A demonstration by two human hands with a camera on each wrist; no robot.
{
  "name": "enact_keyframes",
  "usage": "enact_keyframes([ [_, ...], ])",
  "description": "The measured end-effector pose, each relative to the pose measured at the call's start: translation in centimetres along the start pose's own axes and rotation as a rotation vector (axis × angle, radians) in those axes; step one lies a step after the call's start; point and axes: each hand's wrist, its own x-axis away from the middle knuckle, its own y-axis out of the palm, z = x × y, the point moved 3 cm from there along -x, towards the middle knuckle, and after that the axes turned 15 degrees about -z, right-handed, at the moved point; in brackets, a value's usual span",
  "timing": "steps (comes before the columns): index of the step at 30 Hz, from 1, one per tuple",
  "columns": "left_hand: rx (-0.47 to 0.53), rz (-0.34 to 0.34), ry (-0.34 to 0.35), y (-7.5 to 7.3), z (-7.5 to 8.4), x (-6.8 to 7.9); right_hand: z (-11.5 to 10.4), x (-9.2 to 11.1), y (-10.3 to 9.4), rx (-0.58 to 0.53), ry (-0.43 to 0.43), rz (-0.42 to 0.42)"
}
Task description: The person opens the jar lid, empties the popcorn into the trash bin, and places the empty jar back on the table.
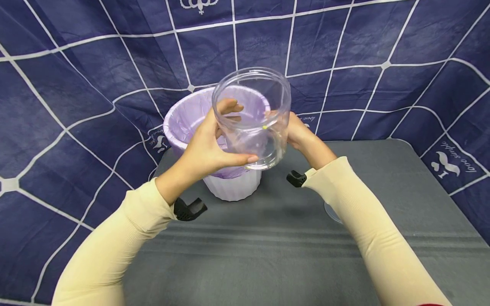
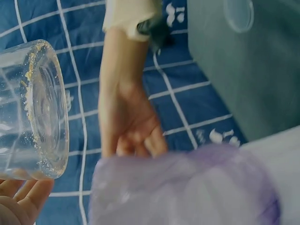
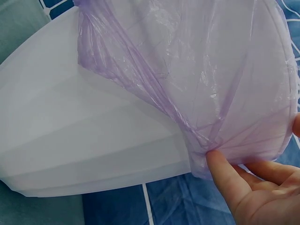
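My left hand [image 1: 208, 146] grips a clear plastic jar [image 1: 281, 95], thumb on the near side, holding it tilted in front of the bin. Yellowish crumbs cling around the jar's base [image 2: 47, 108] in the left wrist view. Behind the jar stands a white trash bin [image 1: 233, 187] lined with a purple trash bag [image 1: 180, 110]. At the bin's rim, my right hand [image 3: 262, 192] pinches the bag, its thumb pressing where the creases run together. In the head view, the jar partly covers the right hand's fingers.
A clear round lid [image 1: 332, 211] lies on the grey tabletop [image 1: 245, 255], partly behind the right sleeve. Blue cloth [image 1: 344, 46] with white grid lines hangs behind and beside the table. Black wrist mounts [image 1: 189, 209] stick out below both cuffs.
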Motion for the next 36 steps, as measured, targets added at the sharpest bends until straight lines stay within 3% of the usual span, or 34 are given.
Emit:
enact_keyframes([
  [6,0.032,-0.055,0.063,2.5,-0.7,1.6,0.4,-0.5,-0.1,-0.049,0.060,-0.007],
  [12,0.030,-0.098,0.035,4.7,-2.4,3.1,0.1,-0.2,0.1,-0.120,0.081,0.031],
  [17,0.042,-0.128,0.017,6.5,-4.3,4.4,-0.2,0.1,0.2,-0.028,0.094,0.015],
  [21,0.062,-0.150,0.006,7.9,-5.5,5.3,-0.2,0.0,0.3,-0.038,0.094,0.007],
  [30,0.087,-0.165,-0.024,9.2,-5.0,6.8,-0.3,0.1,0.3,-0.036,0.095,0.009],
  [34,0.060,-0.155,-0.021,10.0,-6.5,7.5,-0.2,0.0,0.3,-0.036,0.092,0.012],
  [36,0.046,-0.149,-0.029,10.7,-8.1,8.0,-0.2,0.0,0.2,-0.041,0.090,0.013],
])
